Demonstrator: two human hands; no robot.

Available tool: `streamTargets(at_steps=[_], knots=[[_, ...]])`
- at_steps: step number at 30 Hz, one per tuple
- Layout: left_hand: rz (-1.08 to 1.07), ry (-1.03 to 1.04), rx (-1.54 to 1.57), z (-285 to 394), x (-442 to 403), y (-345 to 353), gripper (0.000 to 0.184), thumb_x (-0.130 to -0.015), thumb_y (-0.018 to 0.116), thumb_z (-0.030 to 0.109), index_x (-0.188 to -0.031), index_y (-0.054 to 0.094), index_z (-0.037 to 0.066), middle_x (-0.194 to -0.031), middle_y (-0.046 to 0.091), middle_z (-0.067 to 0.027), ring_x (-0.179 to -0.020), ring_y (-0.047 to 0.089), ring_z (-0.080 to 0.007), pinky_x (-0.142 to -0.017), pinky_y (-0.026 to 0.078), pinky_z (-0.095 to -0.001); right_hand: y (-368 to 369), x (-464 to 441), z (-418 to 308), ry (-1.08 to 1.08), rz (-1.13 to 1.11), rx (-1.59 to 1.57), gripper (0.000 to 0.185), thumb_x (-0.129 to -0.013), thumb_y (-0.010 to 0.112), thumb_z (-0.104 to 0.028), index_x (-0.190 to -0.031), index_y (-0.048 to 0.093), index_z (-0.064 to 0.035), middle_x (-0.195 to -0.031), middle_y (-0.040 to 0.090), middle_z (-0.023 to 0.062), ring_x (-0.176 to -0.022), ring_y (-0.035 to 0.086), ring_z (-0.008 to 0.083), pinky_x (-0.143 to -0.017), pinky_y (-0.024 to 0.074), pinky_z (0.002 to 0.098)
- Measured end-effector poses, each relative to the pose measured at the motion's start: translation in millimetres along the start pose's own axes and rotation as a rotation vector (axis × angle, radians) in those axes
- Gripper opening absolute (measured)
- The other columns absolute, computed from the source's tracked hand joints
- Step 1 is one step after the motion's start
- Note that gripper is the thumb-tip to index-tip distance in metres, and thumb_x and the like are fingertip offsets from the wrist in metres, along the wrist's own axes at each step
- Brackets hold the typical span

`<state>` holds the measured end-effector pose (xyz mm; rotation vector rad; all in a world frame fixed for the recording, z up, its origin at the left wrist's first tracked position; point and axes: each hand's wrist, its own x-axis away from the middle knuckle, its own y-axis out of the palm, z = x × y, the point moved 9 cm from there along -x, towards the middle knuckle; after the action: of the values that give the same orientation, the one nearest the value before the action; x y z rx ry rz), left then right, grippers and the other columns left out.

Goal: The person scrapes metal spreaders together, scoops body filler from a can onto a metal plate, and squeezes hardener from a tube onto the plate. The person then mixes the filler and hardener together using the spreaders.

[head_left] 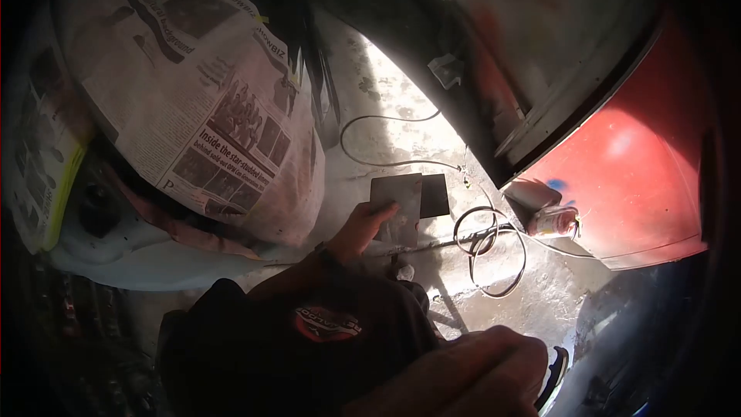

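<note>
My left hand (362, 230) grips a flat grey sheet (401, 205) by its left side, with the thumb on top. A dark square piece (434, 196) shows beside and partly behind the sheet; whether it is joined to it, I cannot tell. Near the bottom edge, close to the camera, my right hand (494, 371) is closed, its fingers curled. What it holds, if anything, is hidden. A curved dark object (554, 377) shows just to the right of that hand.
Newspaper (231, 100) covers a rounded panel at the left, with yellow-green tape (63, 197) along an edge. A coiled hose (494, 251) lies on the concrete floor. At the right are a red panel (633, 177) and a clear container (554, 221).
</note>
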<state>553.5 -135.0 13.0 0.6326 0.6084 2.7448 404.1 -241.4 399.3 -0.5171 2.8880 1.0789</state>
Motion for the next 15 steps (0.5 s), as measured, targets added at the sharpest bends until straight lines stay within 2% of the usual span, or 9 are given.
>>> streamTargets(at_steps=[2,3,6,9,12,15], knots=[[0.041,0.033,0.030,28.6,-26.1,10.1,0.035,-0.103,0.063,0.027,-0.120,0.068,-0.003,-0.108,0.072,-0.0056,-0.097,0.067,-0.0139,-0.086,0.053,-0.0313,-4.3,-34.9,-48.3,-0.476,0.105,0.722,0.031,-0.104,0.058,-0.032,-0.099,0.061,-0.0022,-0.081,0.064,0.0163,-0.078,0.070,0.0301,-0.086,0.0594,0.0382],[0.057,0.044,0.047,42.7,-42.1,12.9,0.033,-0.104,0.062,0.026,-0.121,0.067,-0.002,-0.108,0.072,-0.0059,-0.099,0.068,-0.0152,-0.087,0.054,-0.0325,-10.2,-51.2,-56.0,-0.564,0.064,0.756,0.029,-0.103,0.058,-0.031,-0.099,0.060,-0.0020,-0.082,0.065,0.0162,-0.079,0.070,0.0298,-0.086,0.0593,0.0381],[0.105,0.152,-0.101,79.5,-91.0,10.5,0.032,-0.103,0.063,0.024,-0.119,0.067,-0.003,-0.109,0.071,-0.0053,-0.100,0.067,-0.0142,-0.087,0.053,-0.0322,-45.4,-115.8,-60.1,-0.539,-0.156,0.634,0.026,-0.103,0.057,-0.027,-0.102,0.060,-0.0014,-0.085,0.065,0.0160,-0.082,0.070,0.0290,-0.086,0.0587,0.0379],[0.140,0.240,0.138,98.0,-168.1,1.6,0.029,-0.102,0.064,0.022,-0.119,0.066,-0.001,-0.109,0.071,-0.0043,-0.098,0.067,-0.0136,-0.086,0.053,-0.0319,-76.5,-178.8,-64.1,-0.499,-0.267,0.592,0.022,-0.103,0.056,-0.022,-0.104,0.059,-0.0008,-0.088,0.066,0.0158,-0.085,0.070,0.0282,-0.087,0.0582,0.0377],[0.137,0.313,0.219,132.5,-247.1,-11.1,0.027,-0.101,0.065,0.021,-0.119,0.067,0.000,-0.110,0.071,-0.0046,-0.100,0.068,-0.0131,-0.088,0.054,-0.0325,-107.2,-247.1,-60.5,-0.454,-0.310,0.572,0.018,-0.103,0.055,-0.018,-0.106,0.058,-0.0002,-0.091,0.067,0.0157,-0.087,0.071,0.0274,-0.087,0.0577,0.0374],[0.135,0.376,0.293,183.2,-325.9,-24.5,0.033,-0.101,0.067,0.023,-0.118,0.068,-0.004,-0.112,0.072,-0.0074,-0.100,0.068,-0.0148,-0.089,0.054,-0.0312,-140.3,-330.1,-57.4,-0.415,-0.306,0.567,0.015,-0.102,0.054,-0.014,-0.108,0.057,0.0004,-0.094,0.068,0.0155,-0.090,0.071,0.0266,-0.087,0.0572,0.0372]])
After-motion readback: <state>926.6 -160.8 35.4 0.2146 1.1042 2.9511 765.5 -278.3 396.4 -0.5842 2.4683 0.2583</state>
